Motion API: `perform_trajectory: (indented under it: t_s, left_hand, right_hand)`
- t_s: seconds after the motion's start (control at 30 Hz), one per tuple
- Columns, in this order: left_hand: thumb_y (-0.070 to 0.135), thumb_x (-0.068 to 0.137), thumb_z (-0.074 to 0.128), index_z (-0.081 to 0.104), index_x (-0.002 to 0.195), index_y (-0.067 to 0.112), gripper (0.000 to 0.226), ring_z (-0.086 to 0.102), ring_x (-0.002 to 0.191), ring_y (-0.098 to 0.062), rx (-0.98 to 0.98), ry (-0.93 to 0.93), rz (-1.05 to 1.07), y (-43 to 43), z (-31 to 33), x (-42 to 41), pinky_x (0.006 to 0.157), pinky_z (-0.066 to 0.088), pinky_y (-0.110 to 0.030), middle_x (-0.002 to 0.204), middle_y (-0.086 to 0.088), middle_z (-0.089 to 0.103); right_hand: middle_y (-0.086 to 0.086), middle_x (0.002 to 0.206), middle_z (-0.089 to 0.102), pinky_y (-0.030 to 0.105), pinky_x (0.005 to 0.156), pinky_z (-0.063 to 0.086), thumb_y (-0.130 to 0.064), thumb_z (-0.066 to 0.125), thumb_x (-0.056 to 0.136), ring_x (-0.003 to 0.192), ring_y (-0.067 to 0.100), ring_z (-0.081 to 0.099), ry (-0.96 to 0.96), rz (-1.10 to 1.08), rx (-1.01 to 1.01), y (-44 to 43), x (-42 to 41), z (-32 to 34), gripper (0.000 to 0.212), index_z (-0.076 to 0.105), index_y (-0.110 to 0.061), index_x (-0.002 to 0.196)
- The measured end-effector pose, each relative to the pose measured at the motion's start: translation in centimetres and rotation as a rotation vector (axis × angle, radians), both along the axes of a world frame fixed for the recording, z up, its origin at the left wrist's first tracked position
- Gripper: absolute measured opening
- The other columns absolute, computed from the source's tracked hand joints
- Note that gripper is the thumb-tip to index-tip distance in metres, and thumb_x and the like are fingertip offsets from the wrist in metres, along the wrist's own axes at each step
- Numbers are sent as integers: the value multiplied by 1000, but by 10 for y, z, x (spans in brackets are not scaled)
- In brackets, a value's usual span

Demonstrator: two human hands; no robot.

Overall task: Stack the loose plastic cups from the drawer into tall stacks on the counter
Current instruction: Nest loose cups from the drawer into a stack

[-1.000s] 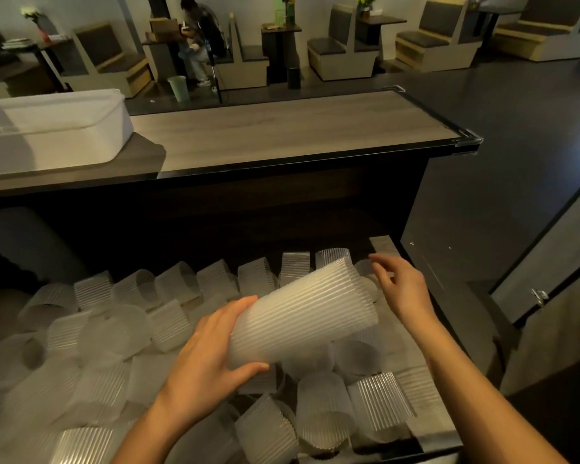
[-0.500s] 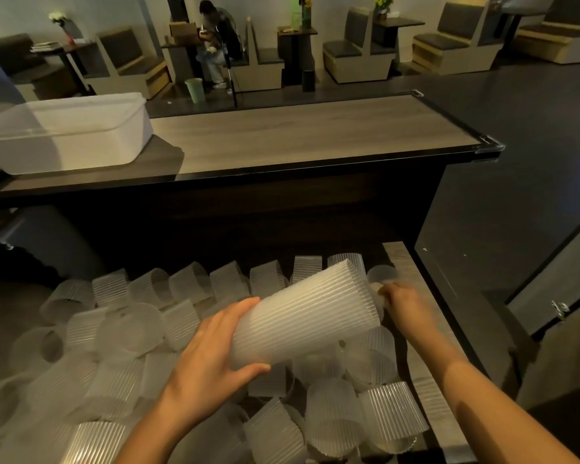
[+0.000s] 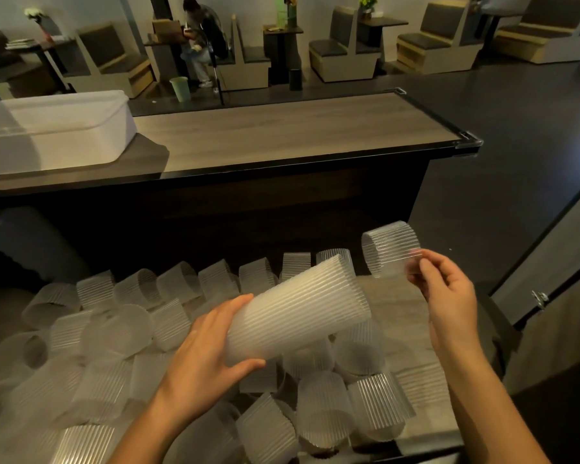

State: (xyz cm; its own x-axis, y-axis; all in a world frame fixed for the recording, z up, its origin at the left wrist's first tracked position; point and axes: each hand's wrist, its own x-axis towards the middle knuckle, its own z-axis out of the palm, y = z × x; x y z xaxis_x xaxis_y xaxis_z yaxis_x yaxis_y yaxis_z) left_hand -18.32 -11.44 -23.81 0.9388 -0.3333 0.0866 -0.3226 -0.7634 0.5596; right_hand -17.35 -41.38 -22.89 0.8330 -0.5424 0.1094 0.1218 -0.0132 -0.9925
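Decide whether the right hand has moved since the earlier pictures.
Yes. The right hand, pinching a loose cup, has lifted up and right, away from the back row of cups in the drawer.

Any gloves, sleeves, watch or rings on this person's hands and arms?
None visible. The left hand and right hand are bare, with no gloves or rings showing. The left forearm and right forearm are bare to the frame's edge: no sleeve, watch or bracelet.
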Motion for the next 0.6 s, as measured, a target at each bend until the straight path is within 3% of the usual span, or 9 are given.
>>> perform_trajectory:
  t_s: [0.1, 0.2, 0.43, 0.53, 0.6]
  left_hand:
    - [43, 68, 74, 20, 129, 45, 81, 29, 122, -3, -6, -6, 2, 0, 0, -3, 106, 33, -37, 131, 24, 28]
    - [51, 64, 68, 23, 128, 46, 78, 30, 121, -4, -13, -12, 11, 0, 0, -4, 104, 34, -37, 130, 24, 29]
    - [53, 62, 66, 23, 127, 46, 78, 30, 119, -6, -7, -2, 12, 1, -2, -9, 101, 35, -39, 128, 23, 28]
    - [43, 68, 74, 21, 125, 48, 79, 28, 119, -5, -7, 5, 12, 1, -1, -12, 102, 35, -41, 126, 24, 28]
    - [40, 68, 76, 21, 125, 48, 79, 29, 119, -6, -7, 13, 10, 2, -1, -13, 103, 36, -42, 125, 24, 29]
  right_hand:
    - [-6, 81, 67, 21, 75, 53, -11, 44, 93, 80, 7, 62, -42, 45, 117, 12, -21, 17, 27, 65, -26, 87]
    - [-7, 79, 68, 16, 71, 54, -10, 44, 92, 78, 6, 63, -38, 88, 98, 22, -36, 21, 26, 65, -24, 87]
    - [-16, 92, 66, 7, 71, 48, -5, 49, 90, 86, -1, 61, -61, 176, -250, 35, -61, 22, 26, 62, -28, 88]
    - [-19, 93, 65, 6, 71, 47, -22, 54, 86, 88, 0, 61, -83, 238, -322, 38, -68, 24, 12, 62, -31, 88]
    - [-19, 94, 65, 7, 71, 47, -37, 48, 78, 89, -1, 61, -76, 277, -355, 39, -72, 24, 18, 62, -32, 89]
